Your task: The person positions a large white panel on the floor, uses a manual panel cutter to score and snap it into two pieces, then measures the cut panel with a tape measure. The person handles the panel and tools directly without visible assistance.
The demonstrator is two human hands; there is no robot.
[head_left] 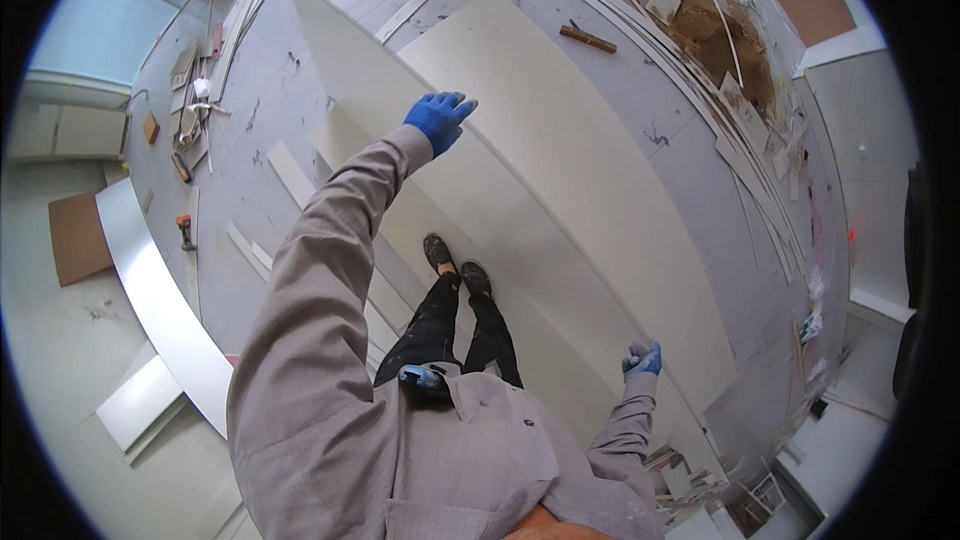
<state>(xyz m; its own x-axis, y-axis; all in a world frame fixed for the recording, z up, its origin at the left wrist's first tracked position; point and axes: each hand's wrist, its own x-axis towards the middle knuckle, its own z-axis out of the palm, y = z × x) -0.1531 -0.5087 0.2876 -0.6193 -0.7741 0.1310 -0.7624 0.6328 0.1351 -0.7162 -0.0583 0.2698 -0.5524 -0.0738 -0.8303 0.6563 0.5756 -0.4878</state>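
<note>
A long white panel (510, 215) stands on its edge in front of me, leaning slightly, and runs from upper left to lower right. My left hand (438, 122), in a blue glove with grey fingertips, grips its top edge toward the far end. Near the other end my right hand (642, 358), gloved alike, is closed at the same edge. Its fingers are curled and partly hidden. Beyond the panel, a wide white sheet (590, 160) lies flat on the floor.
White strips and scraps (745, 165) lie along the right beside a brown dusty heap (715, 30). To the left are an orange power drill (185, 232), a curved white board (165, 300) and narrow strips (290, 175). A brown block (588, 38) rests on the far floor.
</note>
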